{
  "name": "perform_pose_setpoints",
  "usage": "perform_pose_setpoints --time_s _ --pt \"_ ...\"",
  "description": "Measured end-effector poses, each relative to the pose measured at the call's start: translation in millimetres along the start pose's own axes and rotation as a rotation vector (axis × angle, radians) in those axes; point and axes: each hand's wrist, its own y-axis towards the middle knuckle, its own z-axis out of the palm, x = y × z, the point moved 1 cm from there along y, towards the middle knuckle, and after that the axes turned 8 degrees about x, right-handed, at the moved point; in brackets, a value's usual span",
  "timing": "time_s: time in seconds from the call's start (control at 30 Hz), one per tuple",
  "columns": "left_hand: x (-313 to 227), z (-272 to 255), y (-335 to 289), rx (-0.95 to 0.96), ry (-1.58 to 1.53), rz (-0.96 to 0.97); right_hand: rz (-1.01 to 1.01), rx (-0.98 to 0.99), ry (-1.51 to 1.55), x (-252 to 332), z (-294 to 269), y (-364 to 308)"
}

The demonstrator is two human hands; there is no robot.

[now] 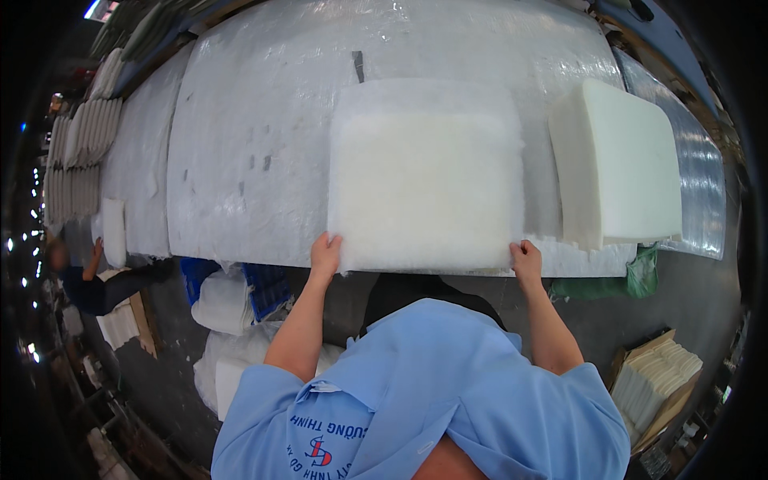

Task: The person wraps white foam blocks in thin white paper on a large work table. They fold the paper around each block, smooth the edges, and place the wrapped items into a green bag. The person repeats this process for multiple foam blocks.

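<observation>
A square piece of white fluffy wadding (424, 192) lies flat on the plastic-covered table (248, 104), its near edge along the table's front edge. The far strip and right side look thinner and more see-through than the cream-white middle; I cannot tell whether these are one layer or two. At the near left corner, my left hand (324, 254) pinches the wadding between thumb and fingers. My right hand (526, 260) grips the near right corner the same way. To the right stands a thick stack of white wadding pads (624, 164), apart from my hand.
Blue crates (268, 288) and a white bundle (224, 304) stand below the table at left. Green fabric (644, 274) hangs at the right front edge. Boxed pads (660, 380) sit on the floor, lower right. Another person (92, 284) works at far left near piled pads (80, 152).
</observation>
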Motion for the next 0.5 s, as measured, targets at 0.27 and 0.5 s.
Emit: perform_pose_setpoints --time_s 0.27,0.5 --pt "6 -6 3 -0.045 0.177 0.062 -0.042 0.014 -0.005 -2 -4 -4" --pt "-4 -9 -6 0.049 0.046 -0.068 -0.067 0.050 -0.012 -12 -4 1"
